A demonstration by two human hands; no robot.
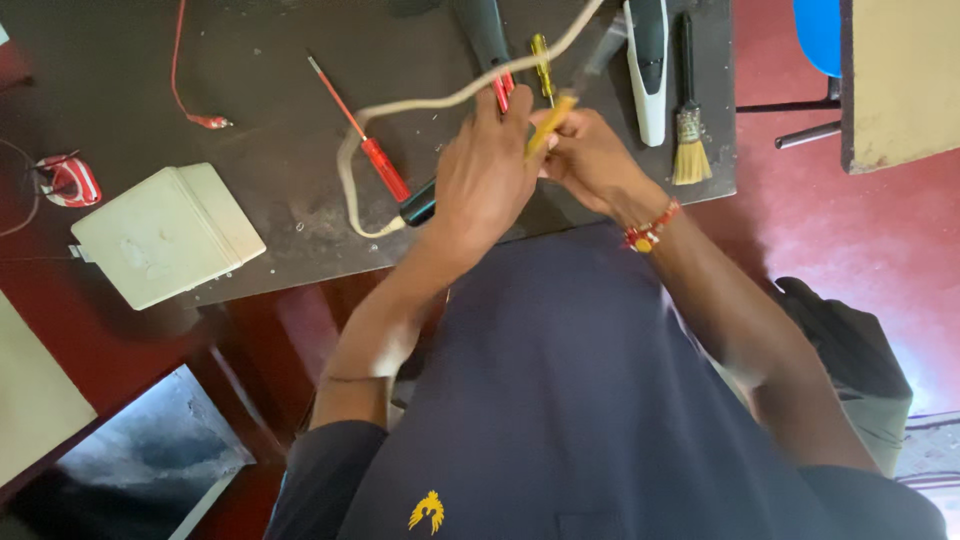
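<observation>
Two hands meet over the dark bench (250,60). The left hand (485,180) has its fingers wrapped round a black-ended cable (420,105), while the right hand (590,160) pinches a yellow-handled screwdriver (553,118). A red screwdriver (375,150) lies just beside.

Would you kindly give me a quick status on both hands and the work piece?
Left hand gripping a black-ended piece with pale cord. Right hand holding yellow-handled tool. Red screwdriver and brush on table, apart.
</observation>
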